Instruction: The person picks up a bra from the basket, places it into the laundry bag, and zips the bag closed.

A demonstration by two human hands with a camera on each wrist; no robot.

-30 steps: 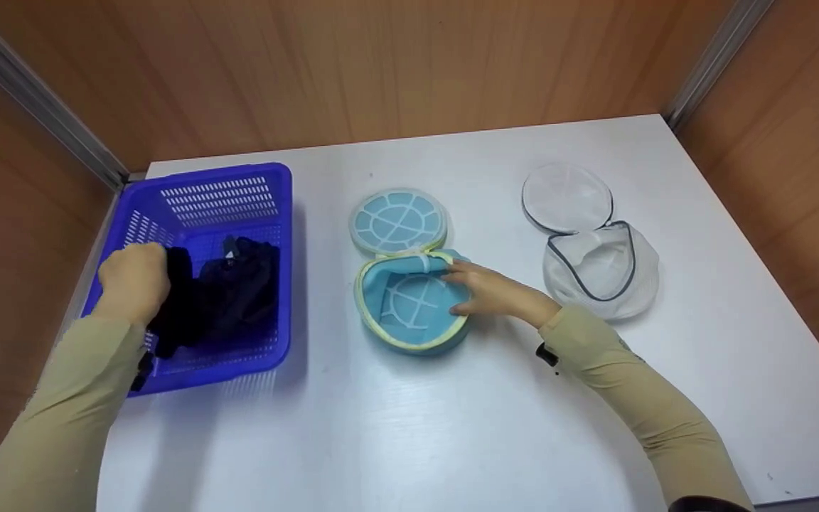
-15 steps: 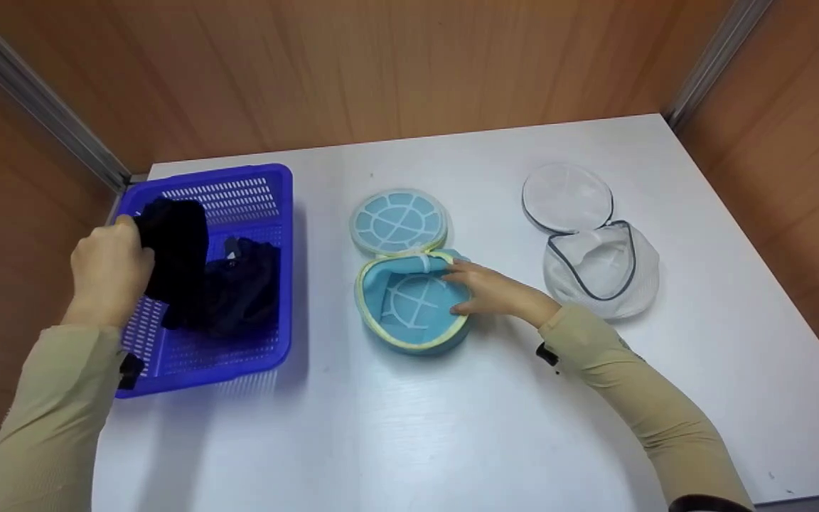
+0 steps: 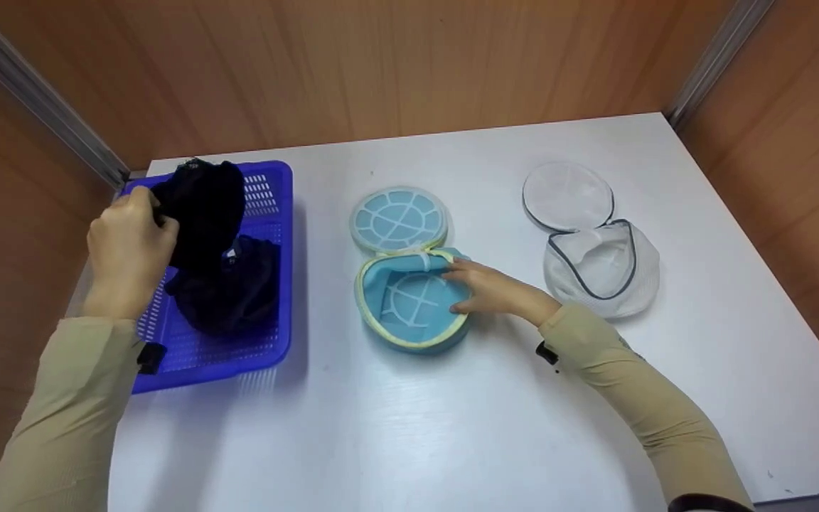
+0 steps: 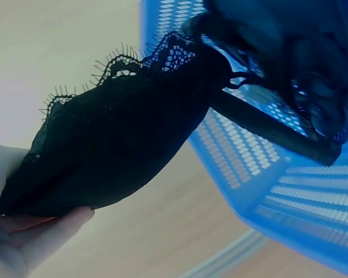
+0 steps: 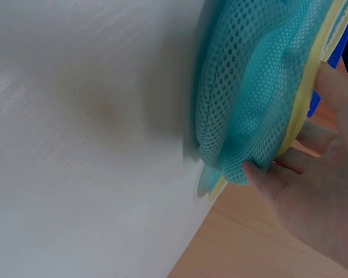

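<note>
My left hand (image 3: 132, 245) pinches a black bra (image 3: 203, 213) by its edge, lifted over the basket. In the left wrist view the bra (image 4: 122, 133) shows a smooth cup, lace trim along one edge and a dark strap running toward the basket. My right hand (image 3: 491, 288) grips the side of a round blue mesh laundry bag (image 3: 416, 341) with yellow edging. Some fingers reach over the bag's rim, others lie against the outer mesh (image 5: 243, 104). The bag's lid (image 3: 399, 220) is folded back behind it, so its inside shows.
A purple plastic basket (image 3: 285, 284) stands at the left, with more dark clothing (image 3: 228, 299) inside. To the right lies a second, white mesh bag (image 3: 623, 299), unzipped, its lid (image 3: 567, 195) laid back. Wooden panels (image 3: 409, 71) enclose the white table (image 3: 409, 441) behind and at the sides.
My left hand has drawn the black bra up from the basket, first leftward, then up and slightly right. The right hand and both mesh bags have stayed in place.
</note>
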